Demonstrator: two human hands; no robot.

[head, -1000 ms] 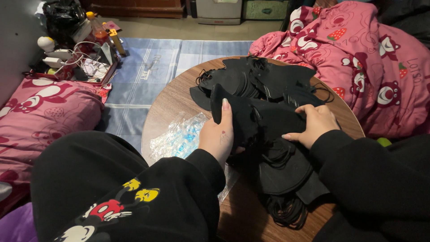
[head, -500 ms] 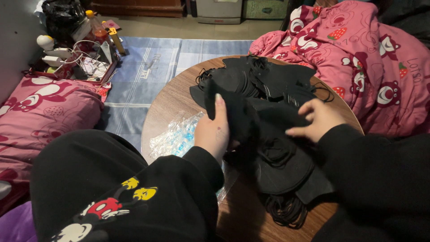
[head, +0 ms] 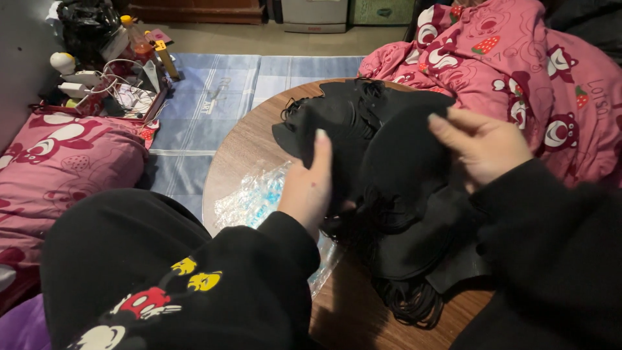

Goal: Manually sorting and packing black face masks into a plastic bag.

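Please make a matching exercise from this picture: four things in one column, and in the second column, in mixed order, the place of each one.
Things:
1. left hand
2. clear plastic bag
3. pink blanket
4. yellow bottle

Places:
A. on the floor by the blue mat, top left
B. flat on the round wooden table, just left of the left hand
C. behind the table, upper right
D. on the left edge of the pile of black pieces

Pairs: 1-D, 2-B, 3-C, 4-A
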